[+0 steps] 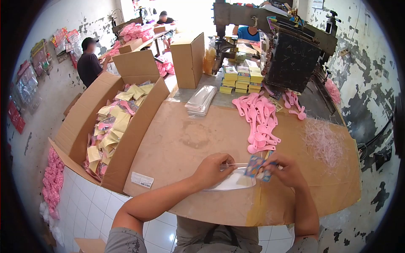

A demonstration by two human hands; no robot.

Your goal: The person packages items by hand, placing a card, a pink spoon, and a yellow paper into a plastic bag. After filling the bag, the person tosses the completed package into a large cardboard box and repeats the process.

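My left hand (216, 169) pinches the edge of a clear plastic bag (234, 182) lying near the front of the cardboard-covered table. My right hand (287, 169) grips a small colourful printed card (258, 168), slightly blurred, over the bag's right end. Whether the card's edge is inside the bag I cannot tell. Just beyond my right hand lies a pile of pink plastic spoons (260, 120). Farther back sits a stack of clear plastic bags (201, 100).
At left, an open cardboard box (143, 128) holds packed bags with pink spoons and yellowish cards. Card stacks (241, 78) stand at the back beside a dark machine (289, 61). Plastic strips (324, 143) lie at right. A person (88, 63) works beyond the box; others sit farther back.
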